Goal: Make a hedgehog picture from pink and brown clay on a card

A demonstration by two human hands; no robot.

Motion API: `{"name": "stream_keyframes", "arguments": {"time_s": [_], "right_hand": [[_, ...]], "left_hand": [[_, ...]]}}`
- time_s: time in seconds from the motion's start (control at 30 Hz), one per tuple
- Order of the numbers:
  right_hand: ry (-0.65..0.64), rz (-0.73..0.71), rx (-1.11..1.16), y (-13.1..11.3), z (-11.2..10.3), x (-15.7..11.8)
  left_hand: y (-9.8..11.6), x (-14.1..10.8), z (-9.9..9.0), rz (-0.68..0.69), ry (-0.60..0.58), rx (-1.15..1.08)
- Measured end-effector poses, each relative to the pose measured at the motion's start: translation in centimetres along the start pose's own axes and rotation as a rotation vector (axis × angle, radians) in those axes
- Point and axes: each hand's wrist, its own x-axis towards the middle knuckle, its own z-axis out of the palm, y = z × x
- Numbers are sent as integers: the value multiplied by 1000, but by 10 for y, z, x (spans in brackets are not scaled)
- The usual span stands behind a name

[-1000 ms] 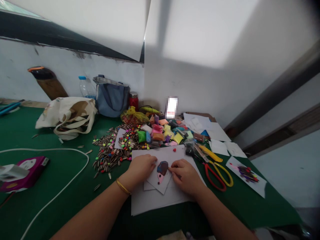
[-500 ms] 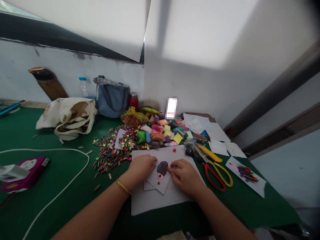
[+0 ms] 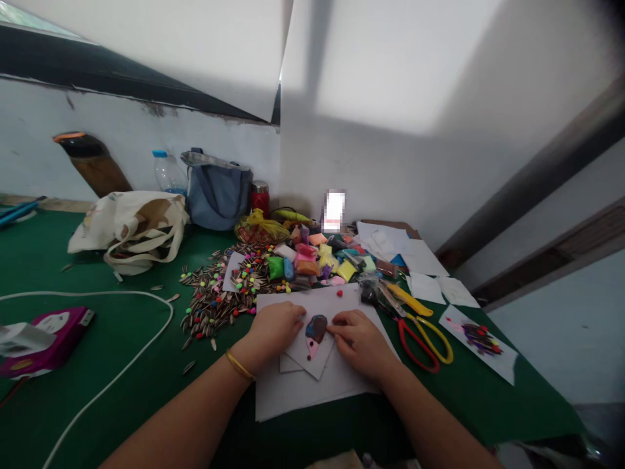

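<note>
"What is the left hand (image 3: 273,331) doing?"

"Its fingers are close together, touching the left side of the small card (image 3: 318,371), which lies on the large paper (image 3: 273,405). I can't tell if they pinch anything."

"And the right hand (image 3: 364,340)?"

"Its thumb and forefinger come together at the right edge of the clay animal (image 3: 317,330). Whether something tiny sits between them, I can't tell."

"Where is that animal?"

"On the small card, in the middle of the large paper. It has a dark body with some blue, and a pink face. Another card (image 3: 289,365) pokes out underneath."

"What else is around?"

"A red ball (image 3: 340,293) is on the large paper, near its far edge. Past that edge are colourful clay packets (image 3: 307,268). Left of the large paper is a heap of seeds (image 3: 208,306) mixed with bright little balls."

"And to its right?"

"Red and yellow scissor handles (image 3: 428,359) just beside it, with a yellow knife (image 3: 411,300) close to them. Farther right of the paper is a decorated card (image 3: 500,365), with a dark, spiky figure (image 3: 481,339) on it."
</note>
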Motion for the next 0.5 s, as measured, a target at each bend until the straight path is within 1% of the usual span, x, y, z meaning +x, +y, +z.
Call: {"name": "stream_keyframes", "arguments": {"time_s": [0.1,0.17,0.23,0.4,0.43,0.5], "right_hand": [[50,118,121,4,1,0],[66,168,177,7,2,0],[59,165,190,8,2,1],[21,70,106,5,2,0],[29,79,116,5,2,1],[71,148,191,6,1,2]], "left_hand": [[0,0,0,4,3,6],[0,0,0,5,5,12],[-1,0,0,4,8,17],[0,0,0,-1,12,29],[0,0,0,-1,8,31],[1,-1,-2,-9,6,27]]}}
